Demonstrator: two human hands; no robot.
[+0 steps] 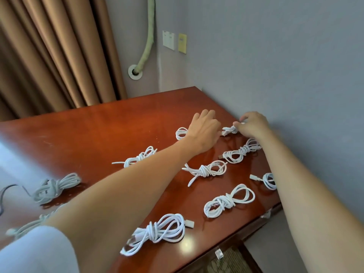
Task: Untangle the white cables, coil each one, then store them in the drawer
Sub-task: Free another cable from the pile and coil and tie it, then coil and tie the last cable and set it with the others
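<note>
Several coiled white cables lie spread over the red-brown wooden table [94, 131]. My right hand [253, 125] pinches a small coiled cable [229, 131] at the far right of the table, close to the wall. My left hand [205, 129] reaches in beside it, palm down, fingers curled toward that same coil; whether it grips anything is hidden. Behind my left wrist peeks another coil [181, 133]. Knotted coils lie nearer: one [239, 153], one [206, 171], one [229, 200] and a big one [157, 233] at the front edge.
More coils lie at the left [56, 187] and under my left arm [141, 157]. A drawer knob [219, 254] shows below the table's front edge. The grey wall [295, 66] borders the table on the right; brown curtains [49, 56] hang behind.
</note>
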